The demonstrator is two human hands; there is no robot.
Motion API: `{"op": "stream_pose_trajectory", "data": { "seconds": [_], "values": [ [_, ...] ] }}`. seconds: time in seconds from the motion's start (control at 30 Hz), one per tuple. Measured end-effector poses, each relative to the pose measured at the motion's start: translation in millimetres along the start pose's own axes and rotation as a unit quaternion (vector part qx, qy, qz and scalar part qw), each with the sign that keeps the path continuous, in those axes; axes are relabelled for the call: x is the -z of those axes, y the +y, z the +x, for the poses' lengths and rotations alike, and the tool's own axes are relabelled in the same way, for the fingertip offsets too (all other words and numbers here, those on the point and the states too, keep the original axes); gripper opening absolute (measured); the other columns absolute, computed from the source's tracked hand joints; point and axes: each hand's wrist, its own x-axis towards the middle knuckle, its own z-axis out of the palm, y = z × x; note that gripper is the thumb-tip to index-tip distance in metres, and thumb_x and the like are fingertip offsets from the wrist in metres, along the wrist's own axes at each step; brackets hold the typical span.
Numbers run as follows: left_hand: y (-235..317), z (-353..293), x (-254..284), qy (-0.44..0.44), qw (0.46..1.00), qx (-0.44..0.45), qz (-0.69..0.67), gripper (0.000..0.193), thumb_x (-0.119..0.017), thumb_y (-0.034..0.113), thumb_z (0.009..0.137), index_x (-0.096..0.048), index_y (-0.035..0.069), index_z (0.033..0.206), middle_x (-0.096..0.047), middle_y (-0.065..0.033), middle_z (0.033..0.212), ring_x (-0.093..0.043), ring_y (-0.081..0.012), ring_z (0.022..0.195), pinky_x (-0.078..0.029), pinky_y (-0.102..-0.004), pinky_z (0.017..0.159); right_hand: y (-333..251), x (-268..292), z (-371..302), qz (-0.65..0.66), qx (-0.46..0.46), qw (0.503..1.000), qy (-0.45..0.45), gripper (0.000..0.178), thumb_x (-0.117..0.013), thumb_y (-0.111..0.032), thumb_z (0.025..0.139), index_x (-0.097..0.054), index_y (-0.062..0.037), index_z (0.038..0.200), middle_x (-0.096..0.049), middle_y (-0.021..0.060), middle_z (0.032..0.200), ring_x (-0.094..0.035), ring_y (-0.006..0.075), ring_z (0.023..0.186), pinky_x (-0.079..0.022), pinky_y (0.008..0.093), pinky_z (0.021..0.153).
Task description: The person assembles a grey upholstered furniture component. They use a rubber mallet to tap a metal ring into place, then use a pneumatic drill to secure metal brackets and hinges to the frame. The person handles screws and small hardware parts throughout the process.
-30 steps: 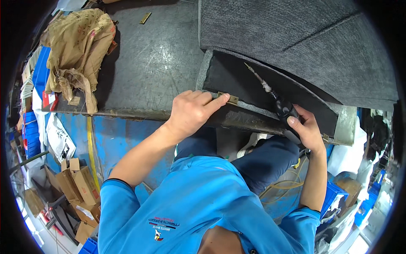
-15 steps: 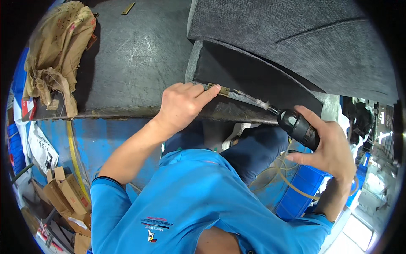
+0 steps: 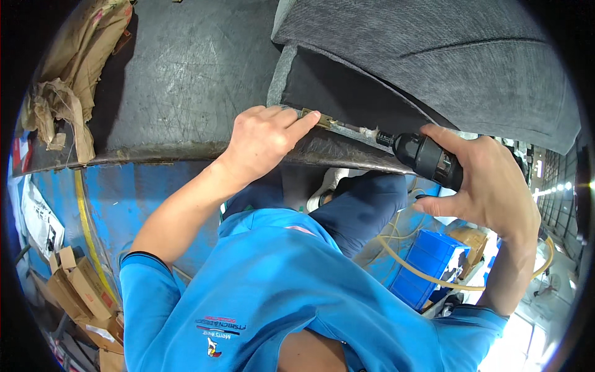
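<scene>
Nearest the camera, the blue shirt [image 3: 279,297] fills the lower middle, and both forearms rise from it toward the counter's front edge. Take the small brass bracket [image 3: 324,119] on that edge as the landmark.

The left hand [image 3: 263,139] lies just left of the bracket, palm down on the counter [image 3: 180,80], its forefinger stretched out so the tip presses on the bracket's near end. So that grip is flat and spread, pinning rather than clasping.

To the right of the bracket, the right hand [image 3: 489,186] wraps round the black power driver [image 3: 427,158]; that grip is closed firmly on the tool's body, thumb over the top. The driver's thin bit [image 3: 359,129] runs level from its nose straight to the bracket's right end and meets it there.

Below the driver, a yellowish hose [image 3: 421,273] loops past a blue crate [image 3: 427,260] on the floor.

Just beyond the bracket, the dark grey upholstered panel [image 3: 434,56] lies on the counter, its black underside [image 3: 347,93] facing the hands; the bracket sits along its lower edge.

Far left of the bracket, crumpled brown paper [image 3: 68,74] sits on the counter, and down below it, cardboard boxes [image 3: 74,291] are stacked beside the blue counter front [image 3: 111,198].
</scene>
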Motion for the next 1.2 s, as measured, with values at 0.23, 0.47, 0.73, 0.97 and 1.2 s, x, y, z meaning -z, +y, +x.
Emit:
{"op": "stream_pose_trajectory", "data": {
  "seconds": [0.23,0.47,0.73,0.97,1.2],
  "values": [
    [0.2,-0.4,0.6,-0.004,1.0,-0.002,0.004,0.039,-0.068,0.014,0.075,-0.074,0.018,0.113,-0.049,0.0014,0.065,-0.058,-0.0158,0.059,-0.046,-0.0333,0.052,-10.7,6.4,2.9,-0.003,0.0,1.0,-0.005,0.084,-0.092,-0.04,0.055,-0.064,-0.0043,0.126,-0.064,0.0195,0.069,-0.066,0.0416,0.069,-0.049,0.0456,0.066],
    [-0.2,-1.4,0.3,-0.017,1.0,-0.002,0.007,0.039,-0.068,0.014,0.075,-0.074,0.017,0.113,-0.051,0.0008,0.067,-0.059,-0.0161,0.06,-0.048,-0.0336,0.053,-41.9,23.6,8.8,-0.164,0.042,0.985,0.04,0.073,-0.092,-0.03,0.057,-0.065,-0.008,0.121,-0.066,0.0171,0.07,-0.067,0.0387,0.075,-0.051,0.0463,0.069],
    [-0.8,-6.6,0.9,-0.028,1.0,0.006,-0.004,0.04,-0.067,0.014,0.076,-0.072,0.016,0.116,-0.052,0.0002,0.067,-0.059,-0.0167,0.06,-0.048,-0.0339,0.053,-100.6,38.4,16.4,-0.323,0.061,0.944,0.023,0.069,-0.091,-0.025,0.061,-0.065,-0.0072,0.123,-0.066,0.0118,0.075,-0.067,0.0321,0.078,-0.052,0.0424,0.071],
    [-4.9,-11.9,1.6,-0.03,0.999,0.023,0.011,0.036,-0.067,0.014,0.077,-0.073,0.015,0.113,-0.053,-0.0003,0.068,-0.06,-0.0171,0.06,-0.049,-0.0332,0.053,-97.6,12.4,21.9,-0.378,0.108,0.916,0.082,0.072,-0.089,-0.028,0.066,-0.063,-0.0076,0.13,-0.066,0.0056,0.078,-0.068,0.0215,0.078,-0.052,0.0335,0.07],
    [-1.1,-8.6,-3.1,-0.014,1.0,0.0,-0.019,0.034,-0.067,0.013,0.078,-0.074,0.014,0.112,-0.054,-0.0007,0.068,-0.06,-0.0174,0.06,-0.049,-0.0332,0.053,-102.9,8.2,14.9,-0.4,0.08,0.911,0.05,0.07,-0.088,-0.029,0.071,-0.062,-0.0066,0.132,-0.066,0.0043,0.078,-0.068,0.018,0.079,-0.052,0.0297,0.069]
  ]
}}
